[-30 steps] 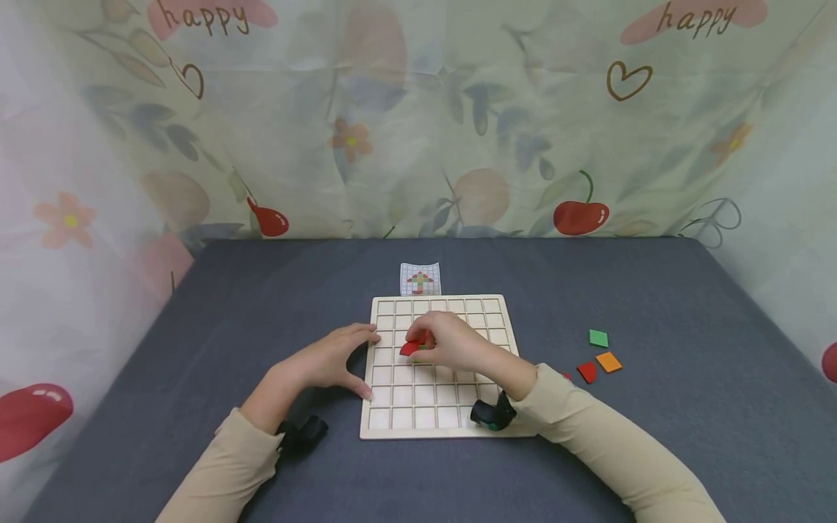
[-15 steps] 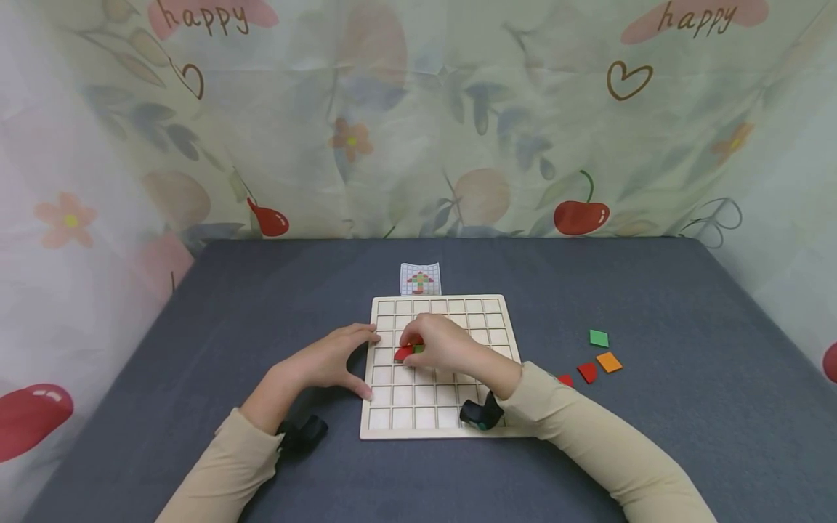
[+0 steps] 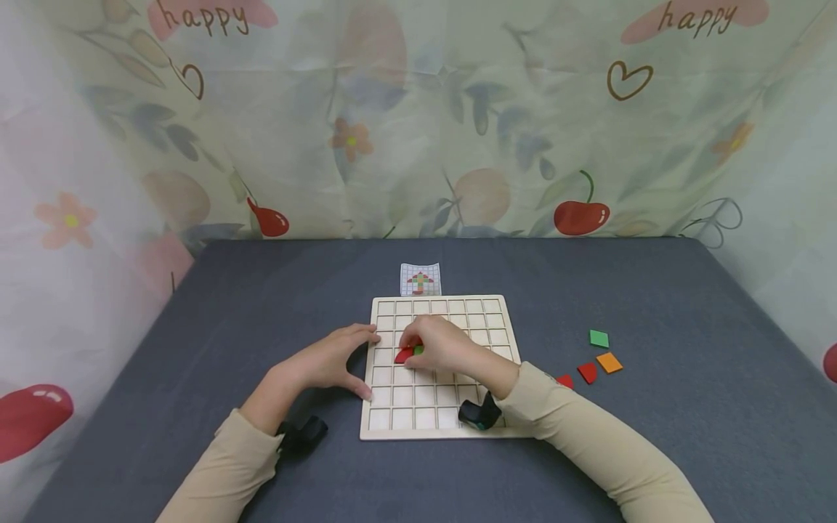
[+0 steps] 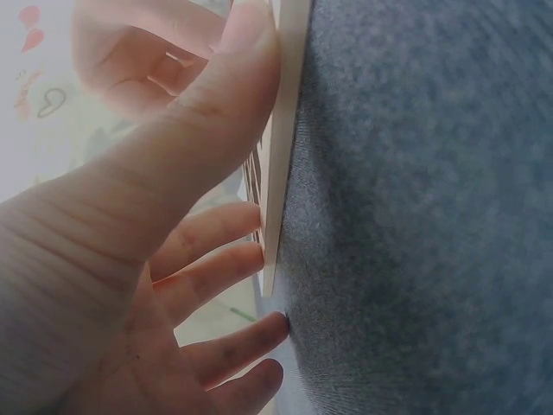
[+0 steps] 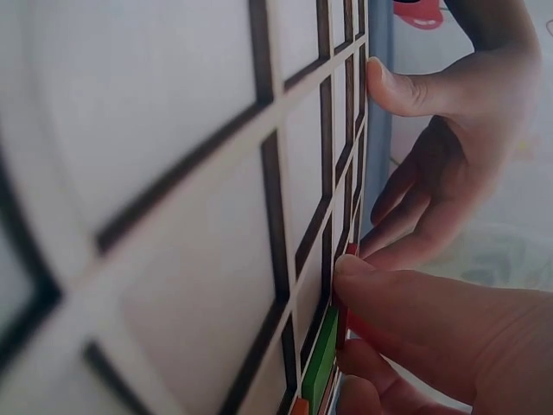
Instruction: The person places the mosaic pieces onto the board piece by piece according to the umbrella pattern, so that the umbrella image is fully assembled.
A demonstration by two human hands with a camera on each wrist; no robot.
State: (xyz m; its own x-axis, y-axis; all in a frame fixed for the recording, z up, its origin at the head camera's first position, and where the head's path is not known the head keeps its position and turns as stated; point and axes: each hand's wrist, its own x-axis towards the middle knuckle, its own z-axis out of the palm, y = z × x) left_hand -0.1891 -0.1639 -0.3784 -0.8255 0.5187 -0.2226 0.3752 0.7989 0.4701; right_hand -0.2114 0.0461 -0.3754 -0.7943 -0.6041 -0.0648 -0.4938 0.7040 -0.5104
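Note:
A square wooden grid board lies on the dark cloth. Between thumb and fingers my right hand pinches a red tile with a curved edge, low over a cell towards the board's left side. Right beside it a green tile sits in the grid, partly covered by the hand. In the right wrist view a bit of an orange tile shows past the green one. My left hand spreads along the board's left edge, with the thumb and fingertips touching it.
Loose tiles lie on the cloth right of the board: green, orange, red, and another red one partly behind the right sleeve. A small printed pattern card stands at the board's far edge.
My right hand has shifted slightly left and brought the red tile down beside the green one, then nearly stopped. My left hand stays at the board's edge.

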